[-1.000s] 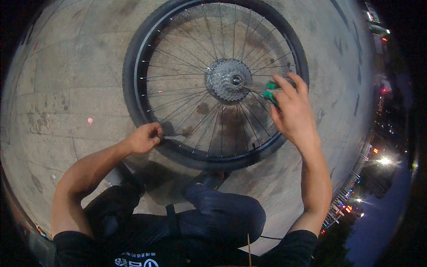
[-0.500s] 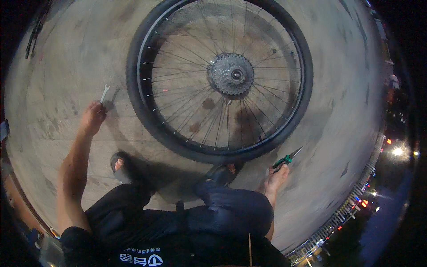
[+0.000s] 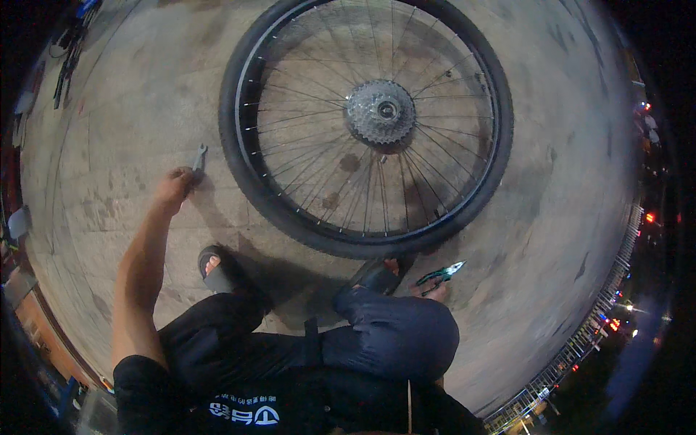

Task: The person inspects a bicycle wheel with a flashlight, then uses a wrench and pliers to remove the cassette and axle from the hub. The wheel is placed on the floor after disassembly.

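My left hand [image 3: 175,188] is closed around a small open-end wrench [image 3: 199,157], whose jaw sticks out past the fingers. In my right hand [image 3: 433,291], partly hidden behind my knee, are pliers [image 3: 440,275] with green-and-black handles, their pointed jaws aimed away to the right. Ahead of me lies a bicycle wheel [image 3: 233,156] with a black tyre, its upper rim cut off by the picture's edge. At its hub a metal cassette of sprockets [image 3: 381,114] faces up. Neither hand touches the wheel.
My sandalled feet [image 3: 223,270] stand close to the wheel's near edge on the concrete floor [image 3: 130,167]. Dark rod-like things [image 3: 67,69] lie at the far left. A railing [image 3: 533,391] and lights run along the right side.
My right hand has drawn back toward my knee with the pliers, which are turned flatter. The left hand and wrench sit further right in the picture as the view has shifted.
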`<control>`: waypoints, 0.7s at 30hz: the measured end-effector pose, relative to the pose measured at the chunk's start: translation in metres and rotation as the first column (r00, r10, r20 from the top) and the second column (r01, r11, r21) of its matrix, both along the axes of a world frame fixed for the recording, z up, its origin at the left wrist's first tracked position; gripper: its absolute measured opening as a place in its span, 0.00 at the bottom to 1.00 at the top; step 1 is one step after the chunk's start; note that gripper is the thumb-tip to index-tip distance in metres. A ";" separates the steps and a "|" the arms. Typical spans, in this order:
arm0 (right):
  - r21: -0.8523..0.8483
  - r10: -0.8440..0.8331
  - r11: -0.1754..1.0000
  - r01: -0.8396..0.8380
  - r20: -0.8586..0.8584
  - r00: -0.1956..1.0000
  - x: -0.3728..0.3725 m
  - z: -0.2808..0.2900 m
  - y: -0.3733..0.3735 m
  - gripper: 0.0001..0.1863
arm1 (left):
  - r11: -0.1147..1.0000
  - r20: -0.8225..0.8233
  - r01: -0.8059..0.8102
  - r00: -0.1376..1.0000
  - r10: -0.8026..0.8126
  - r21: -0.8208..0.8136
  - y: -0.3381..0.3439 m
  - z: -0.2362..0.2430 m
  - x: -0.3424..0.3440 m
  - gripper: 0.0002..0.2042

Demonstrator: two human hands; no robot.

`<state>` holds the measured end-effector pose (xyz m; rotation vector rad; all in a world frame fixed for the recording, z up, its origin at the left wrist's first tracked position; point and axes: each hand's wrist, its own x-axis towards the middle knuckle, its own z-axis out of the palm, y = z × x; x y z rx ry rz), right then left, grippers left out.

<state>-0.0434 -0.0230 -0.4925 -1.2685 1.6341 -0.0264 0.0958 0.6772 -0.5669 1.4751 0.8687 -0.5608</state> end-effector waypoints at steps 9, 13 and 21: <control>-0.134 0.626 0.740 -0.659 0.496 0.602 0.075 0.064 0.052 0.25 | 0.387 -0.066 0.366 0.793 -0.605 0.846 -0.025 0.018 0.028 0.13; -0.143 0.541 0.803 -0.579 0.583 0.606 0.087 0.050 0.044 0.21 | 0.584 0.239 0.240 0.744 -0.624 0.776 -0.089 0.058 0.070 0.13; -0.099 0.269 0.962 -0.253 0.477 0.837 0.095 0.016 -0.019 0.27 | 0.709 0.478 0.362 0.547 -0.687 0.605 -0.239 0.109 0.127 0.11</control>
